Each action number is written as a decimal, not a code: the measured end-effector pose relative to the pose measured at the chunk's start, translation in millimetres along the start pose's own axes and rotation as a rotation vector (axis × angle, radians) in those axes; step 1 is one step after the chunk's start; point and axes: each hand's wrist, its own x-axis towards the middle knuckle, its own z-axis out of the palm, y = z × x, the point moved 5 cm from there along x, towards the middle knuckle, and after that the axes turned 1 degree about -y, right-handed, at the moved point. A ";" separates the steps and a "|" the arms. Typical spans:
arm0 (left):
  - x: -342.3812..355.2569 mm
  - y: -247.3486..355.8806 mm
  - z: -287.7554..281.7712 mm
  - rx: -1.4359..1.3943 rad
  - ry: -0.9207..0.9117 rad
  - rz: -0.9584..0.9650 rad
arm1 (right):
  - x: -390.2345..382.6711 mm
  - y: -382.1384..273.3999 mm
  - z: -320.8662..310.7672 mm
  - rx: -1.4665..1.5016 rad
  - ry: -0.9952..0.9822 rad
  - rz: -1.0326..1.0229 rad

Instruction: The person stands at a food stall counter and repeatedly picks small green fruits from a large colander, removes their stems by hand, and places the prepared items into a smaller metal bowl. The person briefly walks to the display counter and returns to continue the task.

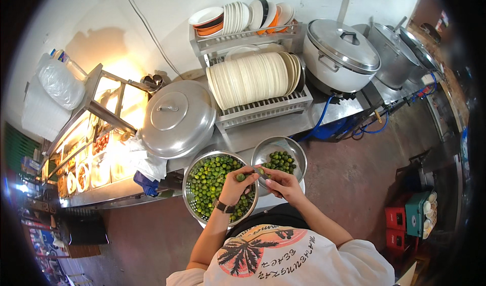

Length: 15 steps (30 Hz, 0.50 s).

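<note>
Both my hands meet over two metal bowls. My left hand [236, 187], with a watch [224, 206] on its wrist, is closed around a small green citrus fruit [240, 177]. My right hand [284, 186] pinches what looks like a small knife [261, 173], its grey blade lying between the hands. Under the left hand, a perforated metal colander [185, 187] is full of small green citrus fruits [210, 178]. Just beyond the right hand stands a plain steel bowl [304, 157], with a smaller heap of green fruits [281, 162] on one side. Fingers partly cover the blade.
Behind the bowls, a steel counter [238, 140] carries a large domed lid [177, 119], a rack of plates [253, 81] and a white rice cooker [341, 58]. A lit food display [96, 149] stands left. Crates [405, 220] sit on the floor at right.
</note>
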 end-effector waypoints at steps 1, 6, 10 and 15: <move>2.8 -3.0 0.9 0.072 -0.008 0.005 | 0.1 3.5 -0.9 0.009 0.050 -0.010; 15.3 -31.6 -3.1 0.112 0.046 -0.125 | 8.1 27.0 -10.9 0.197 0.211 0.067; 17.9 -63.3 -19.5 -0.078 0.138 -0.223 | 31.2 101.6 -61.7 0.400 0.348 0.306; -1.2 -49.8 -23.1 -0.535 -0.024 -0.204 | 44.7 179.5 -117.5 0.608 0.555 0.517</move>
